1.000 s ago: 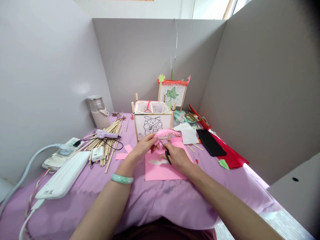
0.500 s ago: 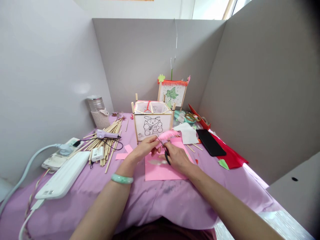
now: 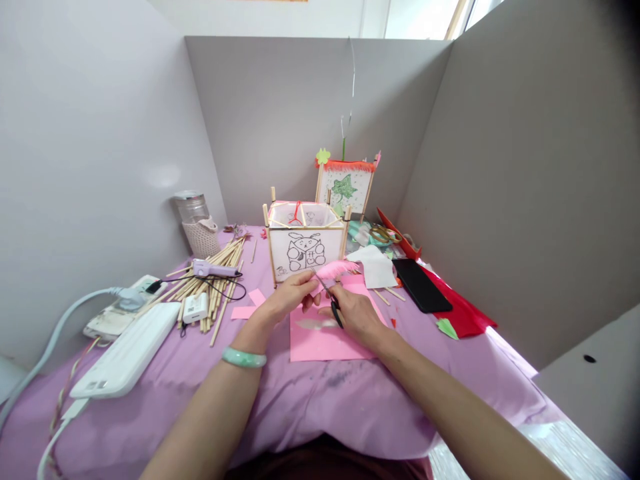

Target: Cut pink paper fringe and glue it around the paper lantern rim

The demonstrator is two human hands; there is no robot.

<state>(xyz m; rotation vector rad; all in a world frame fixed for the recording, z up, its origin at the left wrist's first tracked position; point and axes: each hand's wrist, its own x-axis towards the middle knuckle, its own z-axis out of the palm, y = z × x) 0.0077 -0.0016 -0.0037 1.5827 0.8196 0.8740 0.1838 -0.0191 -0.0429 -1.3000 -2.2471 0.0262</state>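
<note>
My left hand (image 3: 296,291) is closed on a pink paper strip (image 3: 336,269) whose far edge is cut into a fringe. In my right hand (image 3: 354,310) is a pair of scissors (image 3: 336,312) with dark handles, its blades across the strip close to my left fingertips. Below both hands lies a larger sheet of pink paper (image 3: 325,348). Just behind them stands a lantern (image 3: 306,253) with a stick frame and white panels, the front one bearing a line-drawn animal. My palms hide part of the strip.
At left are thin wooden sticks (image 3: 220,293), a lilac glue gun (image 3: 215,269), a white power strip (image 3: 127,350) and a glass jar (image 3: 193,208). To the right lie a black phone (image 3: 421,285), white paper (image 3: 376,267) and red material (image 3: 465,317). Another lantern (image 3: 347,187) stands behind.
The scissors and my right hand have shifted very slightly against the strip. My left hand keeps its hold, and everything else stays where it was.
</note>
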